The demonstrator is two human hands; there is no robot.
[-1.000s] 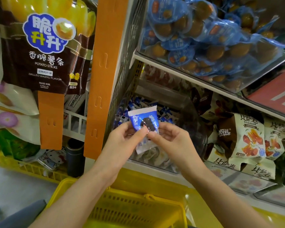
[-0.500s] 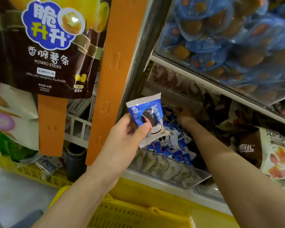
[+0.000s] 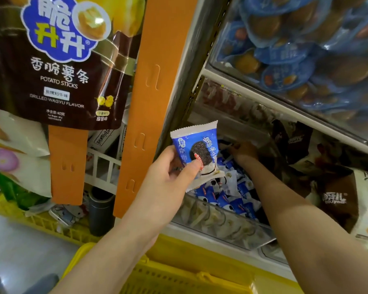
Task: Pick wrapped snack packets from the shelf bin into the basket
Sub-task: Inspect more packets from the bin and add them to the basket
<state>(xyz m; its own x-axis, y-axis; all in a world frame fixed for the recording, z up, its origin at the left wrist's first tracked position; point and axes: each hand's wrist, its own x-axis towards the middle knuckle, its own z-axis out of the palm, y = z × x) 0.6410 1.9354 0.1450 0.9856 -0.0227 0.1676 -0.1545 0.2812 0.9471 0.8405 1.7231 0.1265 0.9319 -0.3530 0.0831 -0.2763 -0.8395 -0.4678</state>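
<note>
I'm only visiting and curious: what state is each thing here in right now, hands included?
Left hand: pinches the blue cookie packet.
Blue cookie packet: sealed, held in the air.
Right hand: reaching into the shelf bin, grip unclear.
Shelf bin: open on top, holding many packets.
Basket: below the hands, inside mostly out of view.

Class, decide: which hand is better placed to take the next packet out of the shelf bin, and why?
Right, most likely. The right hand is inside the shelf bin, among the loose blue packets; the left hand pinches a cookie packet, so it is occupied.
</note>
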